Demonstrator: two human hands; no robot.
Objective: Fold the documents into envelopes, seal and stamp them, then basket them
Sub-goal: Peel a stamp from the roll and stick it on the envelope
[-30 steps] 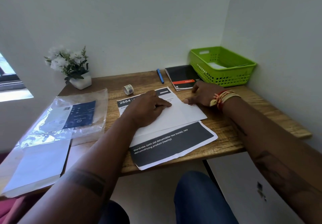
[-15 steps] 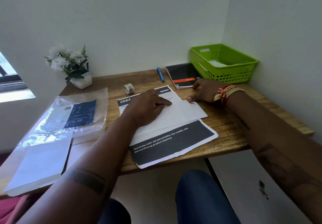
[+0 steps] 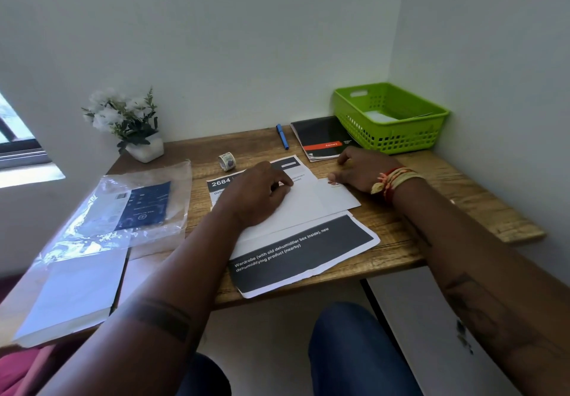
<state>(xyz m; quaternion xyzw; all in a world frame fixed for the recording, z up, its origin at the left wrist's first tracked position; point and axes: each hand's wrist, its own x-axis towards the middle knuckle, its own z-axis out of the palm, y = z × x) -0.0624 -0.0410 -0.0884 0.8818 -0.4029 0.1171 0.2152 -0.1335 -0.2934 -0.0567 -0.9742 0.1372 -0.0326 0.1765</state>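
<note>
A white envelope lies across a printed document with black bands in the middle of the wooden desk. My left hand rests palm down on the envelope's left half and presses it flat. My right hand sits at the envelope's upper right corner, its thumb tip pressing beside a small reddish mark there. A small roll of stamps stands just behind the document. The green basket is in the back right corner with something white inside.
A blue pen and a black notebook lie behind the document, left of the basket. A white flower pot stands back left. A clear plastic bag and a white paper stack cover the left side.
Both hands stay on the envelope in nearly the same places. Only the view shifts slightly.
</note>
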